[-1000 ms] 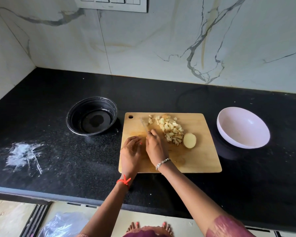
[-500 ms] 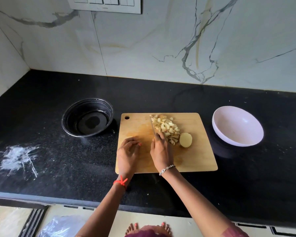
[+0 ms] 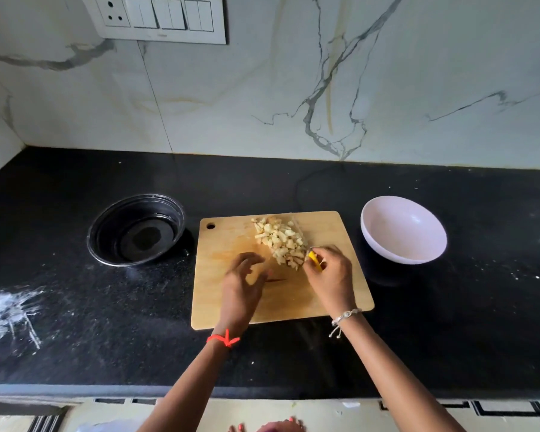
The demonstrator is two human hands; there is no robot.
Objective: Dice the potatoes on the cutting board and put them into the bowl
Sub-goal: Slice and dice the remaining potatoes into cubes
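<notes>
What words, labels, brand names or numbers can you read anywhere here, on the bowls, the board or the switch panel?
None: no text can be read in this view.
The switch panel is plain, with no print visible.
The board, white bowl and black bowl carry no labels or marks.
The knife in the right hand shows only a bit of yellow handle, with nothing written on it.

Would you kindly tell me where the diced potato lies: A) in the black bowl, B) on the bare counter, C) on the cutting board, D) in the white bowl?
C: the diced potato is heaped on the cutting board, and the white bowl holds none.
</notes>
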